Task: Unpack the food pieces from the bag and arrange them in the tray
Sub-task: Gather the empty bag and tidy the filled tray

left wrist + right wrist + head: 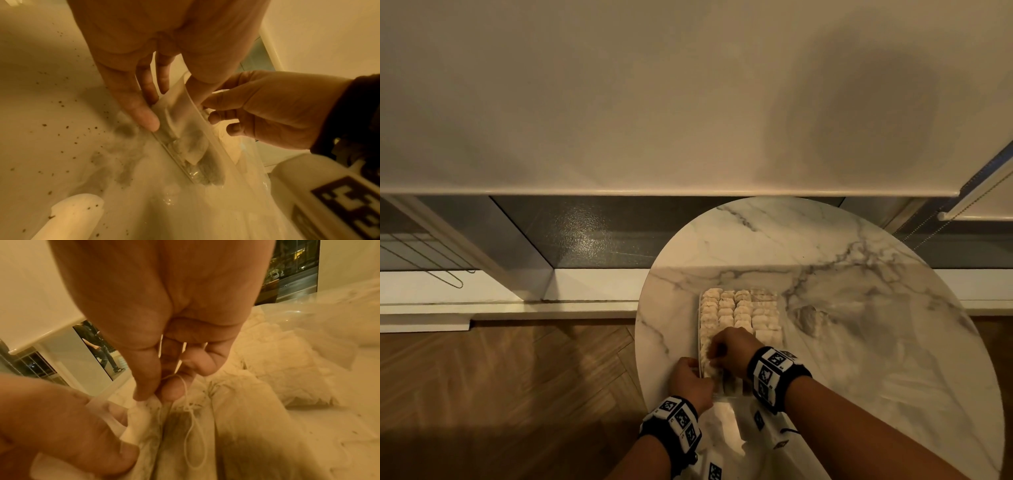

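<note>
At the table's seven o'clock edge, the tray rim is pinched by the left hand. At its three o'clock, a stringed food piece is pinched by the right hand among the packed rows. The tray could be tipped off, or neighbours dragged out by the string.

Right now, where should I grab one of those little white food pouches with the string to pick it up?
Pinch the small white food pouch at its gathered top edge, coming from above, as the right hand does. The pouches sit packed side by side in the clear plastic tray, so only their tops are free.
</note>
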The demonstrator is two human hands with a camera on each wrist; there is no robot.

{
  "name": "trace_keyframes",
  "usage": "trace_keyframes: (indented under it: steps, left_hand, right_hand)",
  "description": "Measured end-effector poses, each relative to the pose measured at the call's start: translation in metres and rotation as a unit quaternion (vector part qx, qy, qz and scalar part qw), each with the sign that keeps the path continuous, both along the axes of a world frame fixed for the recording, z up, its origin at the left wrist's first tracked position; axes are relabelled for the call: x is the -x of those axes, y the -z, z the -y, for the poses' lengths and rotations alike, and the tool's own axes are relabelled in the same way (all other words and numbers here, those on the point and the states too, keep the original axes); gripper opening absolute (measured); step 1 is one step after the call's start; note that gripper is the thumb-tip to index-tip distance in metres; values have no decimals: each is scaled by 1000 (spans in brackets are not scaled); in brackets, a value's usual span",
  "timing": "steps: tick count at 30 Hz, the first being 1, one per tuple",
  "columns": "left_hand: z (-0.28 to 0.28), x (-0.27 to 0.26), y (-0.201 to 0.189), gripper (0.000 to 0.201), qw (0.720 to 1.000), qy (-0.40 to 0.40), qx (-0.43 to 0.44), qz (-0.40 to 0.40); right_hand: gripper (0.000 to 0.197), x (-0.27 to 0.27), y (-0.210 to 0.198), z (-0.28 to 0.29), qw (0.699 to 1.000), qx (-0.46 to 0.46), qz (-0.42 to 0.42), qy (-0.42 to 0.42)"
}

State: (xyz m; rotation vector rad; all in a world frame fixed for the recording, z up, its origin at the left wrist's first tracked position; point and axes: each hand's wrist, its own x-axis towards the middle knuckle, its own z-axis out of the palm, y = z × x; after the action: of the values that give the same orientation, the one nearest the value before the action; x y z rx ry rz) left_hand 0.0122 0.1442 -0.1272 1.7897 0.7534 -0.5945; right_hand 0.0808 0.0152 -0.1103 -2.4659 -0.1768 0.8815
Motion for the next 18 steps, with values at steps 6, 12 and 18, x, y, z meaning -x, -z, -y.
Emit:
trace_keyframes:
  steps: [6, 12, 18]
  left_hand:
    - [-1, 3, 1, 51, 1000, -7, 14, 9]
    - [-2, 10, -21, 73, 994, -20, -60, 83]
    - [41, 21, -42, 36, 945, 57, -134, 292]
  right_hand:
    - [11, 12, -22, 17, 990, -63, 74, 98]
    - [16, 40, -44, 65, 959, -163, 96, 213]
    - [14, 76, -63, 131, 924, -227, 101, 291]
